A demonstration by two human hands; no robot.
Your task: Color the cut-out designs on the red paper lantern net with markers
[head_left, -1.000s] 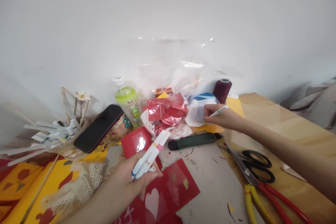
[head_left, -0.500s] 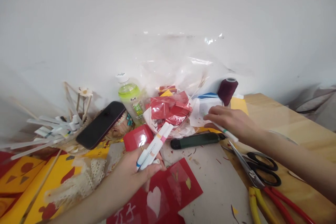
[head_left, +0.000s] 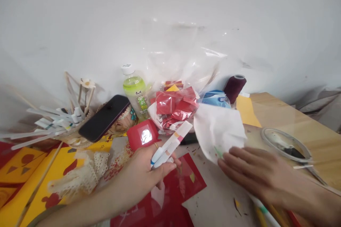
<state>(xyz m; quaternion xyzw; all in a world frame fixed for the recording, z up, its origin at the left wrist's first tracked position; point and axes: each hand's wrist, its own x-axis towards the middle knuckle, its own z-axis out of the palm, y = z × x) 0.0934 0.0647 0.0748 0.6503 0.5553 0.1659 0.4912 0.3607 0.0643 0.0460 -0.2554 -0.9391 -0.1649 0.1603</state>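
My left hand [head_left: 154,168] is closed around white marker pens [head_left: 170,145], their tips pointing up and right. Beneath it lies a red card [head_left: 190,181] with pressed leaves and a pale heart, partly covered by the hand. My right hand [head_left: 255,170] has its fingers at the lower edge of a crumpled white tissue [head_left: 218,127] bearing a green streak; its thumb is hidden. A white marker pen with a green band [head_left: 268,214] sticks out below that hand.
Behind stand a green drink bottle [head_left: 135,92], a clear bag of red scraps [head_left: 176,104] and a maroon thread spool [head_left: 234,88]. A phone [head_left: 105,117] leans over a basket of pens at left. A round mirror [head_left: 286,143] lies at right; the scissors are mostly hidden.
My right hand has come nearer and lower, and the white tissue has been pulled forward over the green cutter. My left hand has shifted slightly right with the marker pens.
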